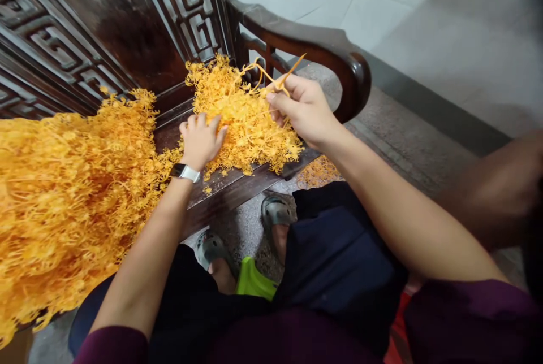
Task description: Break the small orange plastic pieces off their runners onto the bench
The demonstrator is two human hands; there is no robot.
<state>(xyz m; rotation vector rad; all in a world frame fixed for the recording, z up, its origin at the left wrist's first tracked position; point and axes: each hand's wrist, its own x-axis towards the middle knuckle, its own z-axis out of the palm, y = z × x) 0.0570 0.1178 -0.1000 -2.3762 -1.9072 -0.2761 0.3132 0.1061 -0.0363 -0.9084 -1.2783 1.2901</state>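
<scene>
A pile of yellow-orange plastic sprigs, thin-stemmed with small curled ends, lies on the seat of a dark wooden bench. My left hand, with a watch on its wrist, rests on the pile's left side, its fingers spread and the palm hidden. Over the right side of the pile, my right hand pinches a yellow plastic sprig between thumb and fingers. One pointed end of it sticks up to the right, and thin looped stems run left toward the pile.
A much larger heap of the same sprigs covers the bench at left. The curved wooden armrest stands beyond my right hand. More orange pieces lie on the floor. A green plastic object is between my legs. Someone's blurred limb shows at right.
</scene>
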